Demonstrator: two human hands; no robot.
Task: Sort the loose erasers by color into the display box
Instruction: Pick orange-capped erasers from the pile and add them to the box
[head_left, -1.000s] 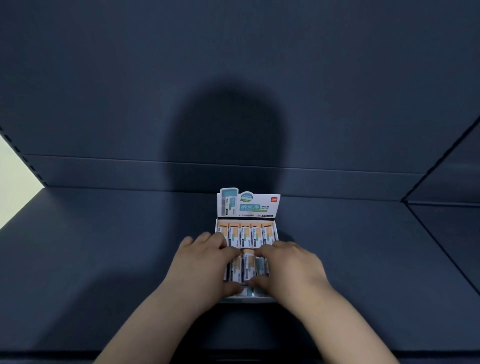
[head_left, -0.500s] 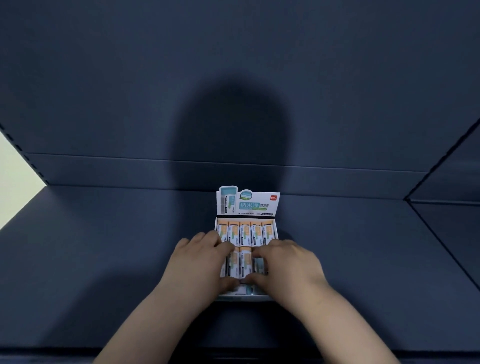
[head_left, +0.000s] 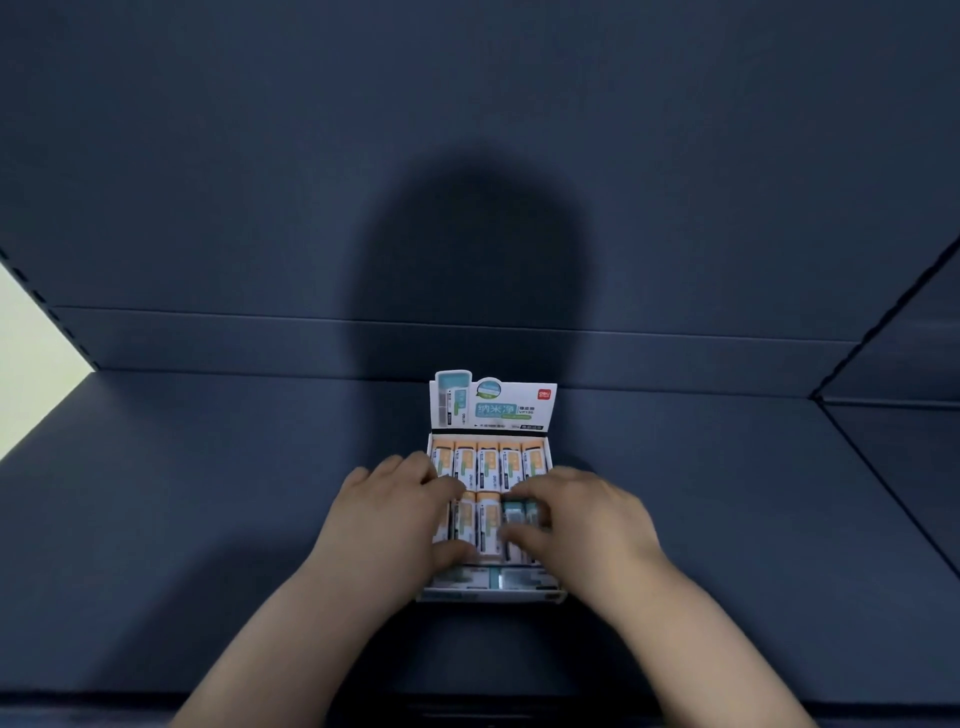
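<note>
Printed cardboard display box (head_left: 492, 410), glossy-wrapped erasers (head_left: 488, 464), matt dark shelf (head_left: 208, 493).

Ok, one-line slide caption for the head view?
Left hand grips orange erasers and right hand teal erasers in the front row of a display box on a dark shelf.

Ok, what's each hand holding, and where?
Left hand pinches near-row orange erasers, right hand the teal erasers, each end to end between thumb and fingers.

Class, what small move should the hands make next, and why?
Probably seat the teal-sleeved erasers pinched by the right hand into the front row of the white cardboard display box, while the left hand grips the orange-sleeved erasers alongside.
</note>
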